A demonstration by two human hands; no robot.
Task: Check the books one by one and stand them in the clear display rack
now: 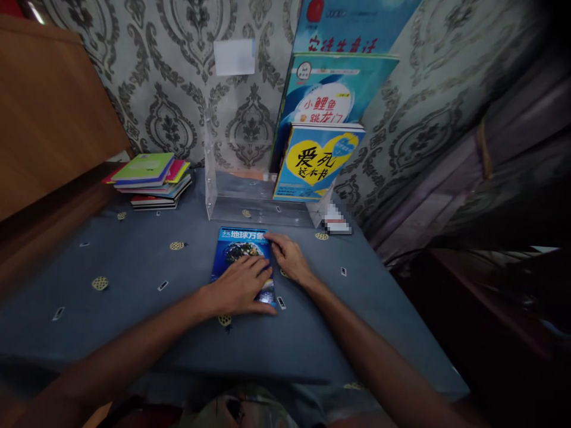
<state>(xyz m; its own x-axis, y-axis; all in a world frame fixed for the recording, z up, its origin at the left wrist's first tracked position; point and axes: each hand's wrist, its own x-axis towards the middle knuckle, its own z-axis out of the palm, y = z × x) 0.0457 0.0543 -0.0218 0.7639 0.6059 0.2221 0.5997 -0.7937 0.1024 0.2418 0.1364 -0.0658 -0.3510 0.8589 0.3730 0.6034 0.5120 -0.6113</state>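
A blue book [225, 244] with a globe on its cover lies on the cloth-covered table, in front of a clear acrylic stand [263, 211]. Across its lower half my left hand [243, 284] rests palm down, fingers stretched out and thumb pointing right, hiding part of the cover. My right hand [288, 255] is at the book's upper right edge. Its fingertips touch the corner there, with the fingers loosely bent and apart. The book is closed and lies flat.
Upright in the stand's right side are a blue book with a yellow heart [319, 163], a teal book [343, 77] and a taller blue one [357, 24]. A stack of books [149, 178] is at the back left, beside a wooden panel [53, 113]. A curtain [446, 160] hangs right.
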